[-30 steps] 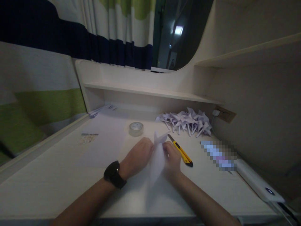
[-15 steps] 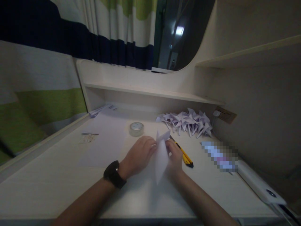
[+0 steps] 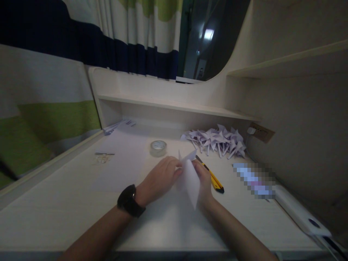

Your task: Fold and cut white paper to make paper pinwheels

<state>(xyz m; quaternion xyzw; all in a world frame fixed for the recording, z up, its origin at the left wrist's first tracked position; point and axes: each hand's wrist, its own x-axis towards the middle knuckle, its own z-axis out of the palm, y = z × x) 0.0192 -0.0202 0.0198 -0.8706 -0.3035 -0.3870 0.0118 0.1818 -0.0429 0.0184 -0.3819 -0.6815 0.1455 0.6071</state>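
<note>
Both hands hold a folded piece of white paper [image 3: 189, 177] just above the white desk [image 3: 81, 203]. My left hand [image 3: 160, 178], with a black watch [image 3: 129, 201] on its wrist, pinches the paper's left edge. My right hand [image 3: 204, 180] grips the right side, partly hidden behind the paper. The paper's narrow tip points down toward me and a small flap sticks up at the top.
A yellow utility knife [image 3: 211, 175] lies just right of my hands. A roll of clear tape [image 3: 158, 148] sits behind them. A heap of folded paper shapes [image 3: 216, 140] lies at the back right. A white device [image 3: 300, 214] sits at the right edge, loose sheets [image 3: 118, 125] at the back left.
The paper's lower tip has swung to the right, and the paper looks shorter and more compact. Both hands stayed in place on the paper.
</note>
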